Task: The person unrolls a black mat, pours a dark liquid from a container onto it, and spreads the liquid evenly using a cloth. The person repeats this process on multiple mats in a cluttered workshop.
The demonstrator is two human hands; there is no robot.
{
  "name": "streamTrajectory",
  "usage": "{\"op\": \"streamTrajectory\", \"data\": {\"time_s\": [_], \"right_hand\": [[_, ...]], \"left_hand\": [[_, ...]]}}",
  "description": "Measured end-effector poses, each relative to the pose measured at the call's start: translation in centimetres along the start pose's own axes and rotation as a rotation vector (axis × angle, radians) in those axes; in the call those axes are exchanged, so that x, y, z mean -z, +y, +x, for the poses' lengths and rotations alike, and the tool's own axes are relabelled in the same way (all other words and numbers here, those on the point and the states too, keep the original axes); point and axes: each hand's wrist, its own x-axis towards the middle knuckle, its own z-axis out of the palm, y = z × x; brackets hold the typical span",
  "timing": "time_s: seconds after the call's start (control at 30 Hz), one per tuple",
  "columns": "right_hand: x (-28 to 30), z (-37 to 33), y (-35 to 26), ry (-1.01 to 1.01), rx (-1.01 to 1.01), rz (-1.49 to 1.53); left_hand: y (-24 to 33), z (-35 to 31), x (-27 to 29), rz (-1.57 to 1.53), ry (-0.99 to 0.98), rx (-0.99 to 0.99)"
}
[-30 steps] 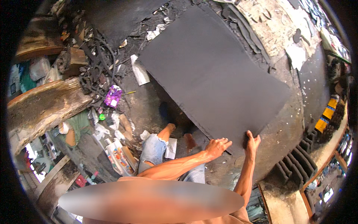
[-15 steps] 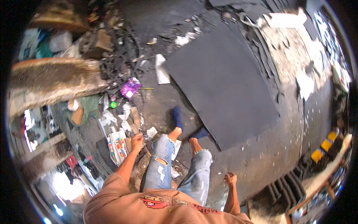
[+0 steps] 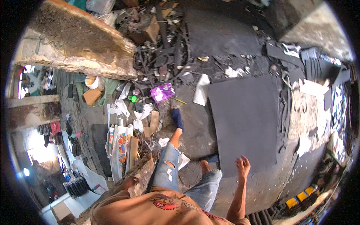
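A large dark grey foam-like sheet (image 3: 245,120) lies flat on the floor in front of me, to the right of my feet. My right hand (image 3: 243,167) hovers over its near edge, fingers apart and loosely bent, with nothing in them. Beside my left thigh, my left hand (image 3: 129,182) hangs low against a worn brown ledge (image 3: 144,174); its fingers are too dark and small to read. My left foot, in a dark blue sock (image 3: 177,119), rests on the floor, while the right foot is partly tucked by the sheet's edge.
Left of my feet are rolled paper and cardboard pieces (image 3: 120,148), a purple packet (image 3: 162,93) and scraps. White paper (image 3: 201,90) lies by the sheet's far-left corner. A thick concrete-like beam (image 3: 86,45) juts in at upper left. Yellow blocks (image 3: 301,196) and dark stacked pieces sit at lower right.
My view has turned, so the sheet appears farther right and more upright. My right hand has risen forward to the sheet's near edge; my left hand has drawn back toward my body.
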Motion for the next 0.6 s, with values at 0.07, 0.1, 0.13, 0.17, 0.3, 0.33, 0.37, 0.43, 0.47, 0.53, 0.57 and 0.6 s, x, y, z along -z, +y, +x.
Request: {"op": "streamTrajectory", "data": {"time_s": [0.07,0.1,0.13,0.17,0.3,0.33,0.37,0.43,0.47,0.53,0.57,0.6], "right_hand": [[-3.0,-0.5,1.3,0.043,-0.089,-0.094],[-3.1,-0.6,5.3,-0.019,-0.124,-0.064],[-2.6,-0.3,7.2,-0.034,-0.11,-0.082],[-2.1,0.4,8.9,-0.009,-0.082,-0.228],[-7.9,-1.5,10.9,-0.006,-0.134,-0.478],[-11.3,-2.5,8.4,-0.019,-0.184,-0.474],[-12.5,-2.5,9.3,0.03,-0.273,-0.276],[-17.5,-3.8,0.8,-0.04,-0.38,-0.058],[-19.2,-3.9,-0.7,-0.088,-0.387,-0.068],[-22.3,-3.3,-3.7,-0.175,-0.409,-0.087],[-23.7,-2.3,-4.6,-0.193,-0.401,-0.06],[-24.6,-1.9,-5.6,-0.205,-0.403,-0.037]], "left_hand": [[-0.2,3.5,5.3,-0.244,0.051,-0.074],[-0.4,5.5,8.3,-0.538,0.044,-0.16],[4.9,9.1,9.0,-0.91,-0.04,-0.259],[10.0,11.3,11.7,0.067,0.137,-0.193],[18.3,14.8,22.7,-0.325,0.243,-0.347],[18.9,16.2,26.2,-0.343,0.262,-0.368],[21.4,17.7,28.8,-0.354,0.326,-0.433],[30.0,18.4,32.8,-0.279,0.357,-0.51],[32.5,18.7,34.4,-0.308,0.366,-0.534],[36.5,19.8,36.2,-0.405,0.359,-0.59],[38.0,20.0,36.7,-0.265,0.373,-0.636],[40.3,19.3,36.6,-0.221,0.343,-0.621]]}}
